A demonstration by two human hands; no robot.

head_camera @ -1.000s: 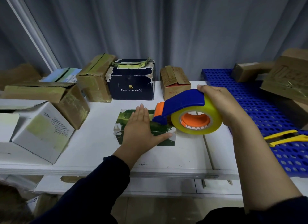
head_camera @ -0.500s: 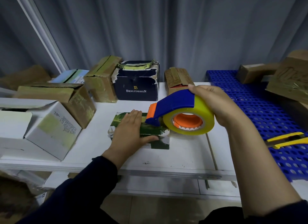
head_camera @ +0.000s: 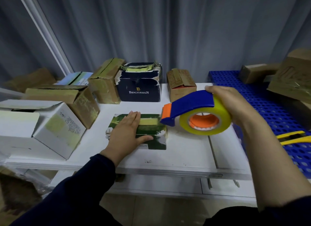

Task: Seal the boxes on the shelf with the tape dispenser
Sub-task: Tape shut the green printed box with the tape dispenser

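Observation:
A small green box (head_camera: 151, 133) lies flat on the white shelf (head_camera: 185, 150), with a strip of yellowish tape (head_camera: 149, 121) across its top. My left hand (head_camera: 126, 133) rests flat on the box's left half, fingers spread, thumb along the front edge. My right hand (head_camera: 230, 103) grips the blue and orange tape dispenser (head_camera: 193, 111) with its yellow tape roll (head_camera: 205, 123). The dispenser's orange nose touches the box's top at its right end.
Several cardboard boxes stand along the back, among them a dark blue box (head_camera: 139, 86) and a small brown box (head_camera: 180, 86). A white box (head_camera: 42, 130) lies at the left. At the right sit a blue perforated panel (head_camera: 269, 111), a yellow cutter (head_camera: 292, 137) and more boxes (head_camera: 292, 81).
The dispenser has been drawn to the right across the box, leaving a tape strip on top. My left hand has stayed pressed on the box.

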